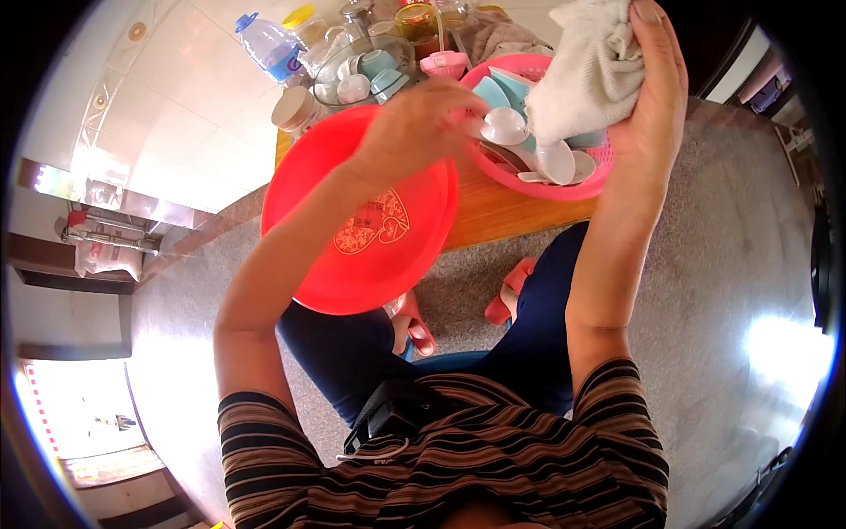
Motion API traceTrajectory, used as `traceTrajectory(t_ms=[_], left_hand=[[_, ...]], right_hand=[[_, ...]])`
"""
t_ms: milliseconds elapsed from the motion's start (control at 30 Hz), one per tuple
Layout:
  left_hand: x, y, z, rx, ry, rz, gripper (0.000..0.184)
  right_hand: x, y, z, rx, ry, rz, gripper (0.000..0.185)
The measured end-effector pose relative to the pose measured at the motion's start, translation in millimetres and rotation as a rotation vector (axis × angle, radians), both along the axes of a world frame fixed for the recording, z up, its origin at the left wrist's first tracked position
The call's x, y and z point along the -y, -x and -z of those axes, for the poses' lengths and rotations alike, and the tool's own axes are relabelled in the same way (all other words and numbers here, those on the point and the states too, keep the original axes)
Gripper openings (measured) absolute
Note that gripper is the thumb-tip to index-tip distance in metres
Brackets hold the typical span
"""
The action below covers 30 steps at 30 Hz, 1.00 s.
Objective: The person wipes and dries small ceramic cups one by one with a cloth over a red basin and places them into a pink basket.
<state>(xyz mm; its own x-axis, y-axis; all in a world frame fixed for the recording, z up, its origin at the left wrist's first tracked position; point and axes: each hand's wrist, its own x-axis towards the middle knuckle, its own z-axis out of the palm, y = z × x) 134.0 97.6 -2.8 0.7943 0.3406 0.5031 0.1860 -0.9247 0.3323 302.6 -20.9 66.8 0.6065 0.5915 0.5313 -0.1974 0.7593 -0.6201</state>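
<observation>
My left hand (421,123), smeared by motion, is closed at the near left rim of the pink basket (592,187). A white spoon (505,128) juts from its fingertips, bowl toward the right; the handle is hidden by the fingers. Above the basket's right side, my right hand (656,84) grips a bunched white cloth (586,75). Inside the basket lie light-blue bowls (491,93) and more white spoons (555,163), partly covered by the cloth. Beneath my left forearm is a red basin (304,207) with a gold heart print.
A wooden table (493,216) carries the basin and basket. At its back stand a clear bowl (401,62) of small cups, several jars, a yellow-lidded jar (300,18) and a blue-capped bottle (264,48). My legs and red slippers (414,324) are below the table edge.
</observation>
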Motion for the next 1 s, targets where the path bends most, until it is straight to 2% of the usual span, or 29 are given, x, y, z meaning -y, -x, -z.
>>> traceTrajectory(t_ms=[33,100,167,300,367,400,467,567,700,767,800,833,900,933,1000], left_hand=[[-11.9,12.7,-5.8,-0.034,0.068,-0.092,0.015],[-45.6,35.5,-6.6,-0.121,0.051,-0.329,0.014],[-84.3,55.4,-4.4,-0.184,-0.058,-0.476,0.02],[-148.8,79.8,13.8,-0.27,-0.117,-0.573,0.031],[-164.4,79.5,21.4,-0.402,-0.063,-0.599,0.044],[-162.1,74.9,20.1,-0.403,-0.055,-0.601,0.044],[-159.2,63.8,15.5,-0.592,0.046,-0.686,0.05],[-162.6,60.5,16.4,-0.617,0.066,-0.711,0.053],[-157.2,70.2,8.6,-0.559,0.069,-0.669,0.058],[-144.0,80.8,-0.7,-0.207,0.008,-0.708,0.058],[-142.0,87.6,-0.5,-0.12,-0.122,-0.693,0.057],[-128.4,93.1,-6.0,-0.12,-0.121,-0.697,0.057],[-93.5,111.8,-13.1,0.148,0.583,-0.526,0.053],[-74.3,120.3,-10.1,0.155,0.591,-0.537,0.053],[-39.7,134.6,-4.0,0.271,1.155,-0.33,0.048]], right_hand=[[-1.3,-0.4,2.0,-0.002,0.001,0.003,0.016],[-11.3,-1.6,10.4,-0.043,-0.088,-0.206,0.011],[-23.9,5.2,16.6,-0.073,-0.072,-0.145,0.009],[-26.8,17.6,18.8,-0.028,0.018,-0.234,0.012],[-26.4,23.6,19.8,0.016,0.054,-0.35,0.014],[-22.1,26.4,15.9,0.032,0.059,-0.455,0.016],[-26.0,30.4,17.4,0.029,0.129,-0.421,0.017],[-38.1,34.2,26.4,0.064,0.177,-0.387,0.018],[-40.1,41.8,27.5,0.115,0.107,-0.432,0.02],[-41.4,39.0,28.1,0.107,0.157,-0.497,0.021],[-54.3,30.2,41.8,0.11,0.119,-0.561,0.019],[-53.5,28.3,43.1,0.112,0.12,-0.565,0.019],[-52.1,30.3,45.2,-0.138,0.11,-0.59,0.016],[-49.1,33.7,40.8,-0.305,0.23,-0.482,0.014],[-48.5,46.7,41.3,-0.208,0.201,-0.497,0.014]])
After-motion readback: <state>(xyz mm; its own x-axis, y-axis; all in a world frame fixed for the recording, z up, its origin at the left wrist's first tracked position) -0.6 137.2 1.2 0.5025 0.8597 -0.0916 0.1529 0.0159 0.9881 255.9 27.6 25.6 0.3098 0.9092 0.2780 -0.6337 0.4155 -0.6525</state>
